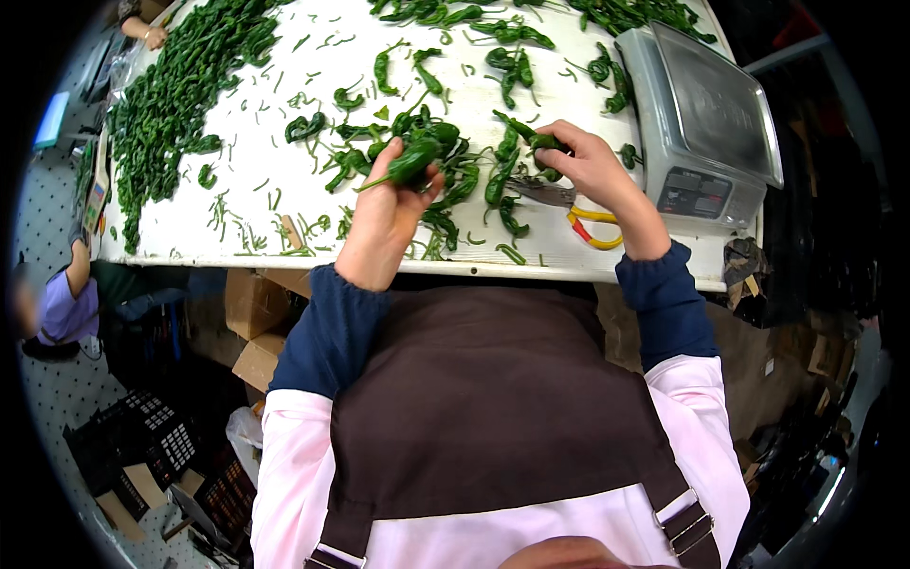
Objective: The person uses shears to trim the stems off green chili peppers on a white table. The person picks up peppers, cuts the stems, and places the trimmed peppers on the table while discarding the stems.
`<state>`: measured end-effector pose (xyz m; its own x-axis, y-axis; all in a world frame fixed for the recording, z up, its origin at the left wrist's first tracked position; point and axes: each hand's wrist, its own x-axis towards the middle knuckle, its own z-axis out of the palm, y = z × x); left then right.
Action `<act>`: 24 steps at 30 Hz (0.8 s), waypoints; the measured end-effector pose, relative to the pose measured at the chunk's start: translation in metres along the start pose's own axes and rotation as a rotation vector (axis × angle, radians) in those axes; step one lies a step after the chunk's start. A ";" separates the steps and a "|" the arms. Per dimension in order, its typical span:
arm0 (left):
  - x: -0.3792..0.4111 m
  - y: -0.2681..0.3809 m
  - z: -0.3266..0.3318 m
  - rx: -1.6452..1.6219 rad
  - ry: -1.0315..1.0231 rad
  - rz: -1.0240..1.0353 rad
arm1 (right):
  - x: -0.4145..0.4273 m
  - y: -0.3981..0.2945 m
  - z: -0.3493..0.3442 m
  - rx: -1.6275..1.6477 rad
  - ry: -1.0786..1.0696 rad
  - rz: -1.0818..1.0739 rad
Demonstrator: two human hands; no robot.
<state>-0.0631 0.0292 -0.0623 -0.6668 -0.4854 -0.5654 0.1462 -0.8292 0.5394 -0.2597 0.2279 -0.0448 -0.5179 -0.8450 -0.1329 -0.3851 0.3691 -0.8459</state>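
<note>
My left hand holds several glossy green peppers, palm up, above the near part of the white table. To its right, my right hand grips a green pepper between thumb and fingers. Scissors with yellow and red handles lie just under the right hand, blades pointing left; whether the hand touches them I cannot tell. Loose peppers are scattered between and around both hands. Cut green stems litter the surface left of my left hand.
A digital scale with a metal pan stands at the right. A large heap of green peppers covers the table's left side, with another person's hand beyond it. More peppers lie at the back. Another person is at the left.
</note>
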 end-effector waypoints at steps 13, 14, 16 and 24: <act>-0.013 -0.004 0.014 0.042 -0.009 0.187 | -0.011 -0.046 0.060 1.146 -0.529 0.390; -0.012 -0.002 0.010 0.023 -0.018 0.202 | -0.012 -0.041 0.062 1.200 -0.560 0.383; -0.012 -0.003 0.009 -0.019 -0.045 0.153 | -0.012 -0.033 0.069 1.239 -0.604 0.403; -0.032 -0.010 0.021 0.166 -0.186 0.020 | -0.019 -0.033 0.104 1.688 -0.849 0.609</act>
<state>-0.0583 0.0586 -0.0360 -0.7902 -0.4296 -0.4371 0.0496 -0.7557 0.6531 -0.1579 0.1917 -0.0675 0.3499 -0.8945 -0.2783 0.9199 0.3842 -0.0783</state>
